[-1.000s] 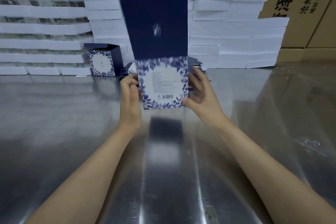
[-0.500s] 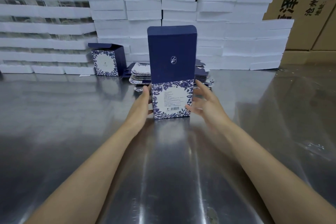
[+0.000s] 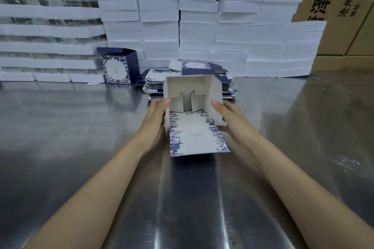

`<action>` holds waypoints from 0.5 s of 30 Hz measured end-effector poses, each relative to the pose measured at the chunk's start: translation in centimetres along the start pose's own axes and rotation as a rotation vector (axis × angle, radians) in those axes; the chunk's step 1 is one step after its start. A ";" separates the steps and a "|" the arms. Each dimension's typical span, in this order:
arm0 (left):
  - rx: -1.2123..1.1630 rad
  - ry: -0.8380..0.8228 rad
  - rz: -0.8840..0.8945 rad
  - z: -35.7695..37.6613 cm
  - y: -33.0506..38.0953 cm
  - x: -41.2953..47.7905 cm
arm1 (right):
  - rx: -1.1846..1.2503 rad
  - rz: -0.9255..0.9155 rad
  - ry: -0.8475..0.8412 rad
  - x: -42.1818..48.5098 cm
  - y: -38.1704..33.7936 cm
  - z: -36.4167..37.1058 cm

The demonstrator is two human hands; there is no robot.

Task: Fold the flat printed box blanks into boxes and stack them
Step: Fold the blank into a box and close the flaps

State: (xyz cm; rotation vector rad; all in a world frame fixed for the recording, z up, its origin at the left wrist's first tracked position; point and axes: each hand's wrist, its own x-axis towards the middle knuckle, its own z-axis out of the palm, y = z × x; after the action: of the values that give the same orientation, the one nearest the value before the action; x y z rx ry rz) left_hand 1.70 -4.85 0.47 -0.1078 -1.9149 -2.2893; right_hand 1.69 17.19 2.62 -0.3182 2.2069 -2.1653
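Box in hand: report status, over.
Left hand, right hand: both grip box by side walls. Box formed, mouth toward camera, far-end flaps folded in. Blank pile lies behind; nothing blocks.

Showing a glossy, smooth metal tabletop [image 3: 81, 147], a matt printed paperboard box [image 3: 194, 137], rough white foam slabs [image 3: 232, 32].

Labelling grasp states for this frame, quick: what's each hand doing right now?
Left hand: grips the half-folded box by its left wall.
Right hand: grips the box's right wall, thumb over the edge.
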 end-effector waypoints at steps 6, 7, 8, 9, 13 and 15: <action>-0.202 0.209 -0.031 -1.3 0.8 1.0 | 0.102 -0.005 0.141 0.3 0.2 -0.6; -0.211 0.219 -0.027 -1.4 0.9 0.9 | 0.136 -0.006 0.176 0.4 0.1 -0.6; -0.211 0.224 -0.028 -1.5 0.9 0.9 | 0.185 -0.003 0.204 0.5 0.0 -0.7; -0.194 0.225 -0.031 -1.6 0.9 1.0 | 0.244 0.001 0.215 0.5 0.0 -0.8; -0.009 0.279 0.000 -1.3 0.7 0.7 | 0.403 0.064 0.181 0.3 -0.2 -0.8; 0.186 0.381 0.166 -1.3 1.0 0.3 | 0.406 0.094 0.176 0.1 0.0 -0.6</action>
State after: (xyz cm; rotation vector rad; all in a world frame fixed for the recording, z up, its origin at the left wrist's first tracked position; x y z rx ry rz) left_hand 1.59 -6.32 1.22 0.1721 -1.8283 -1.8557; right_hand 1.46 17.78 2.66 -0.0087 1.7447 -2.5947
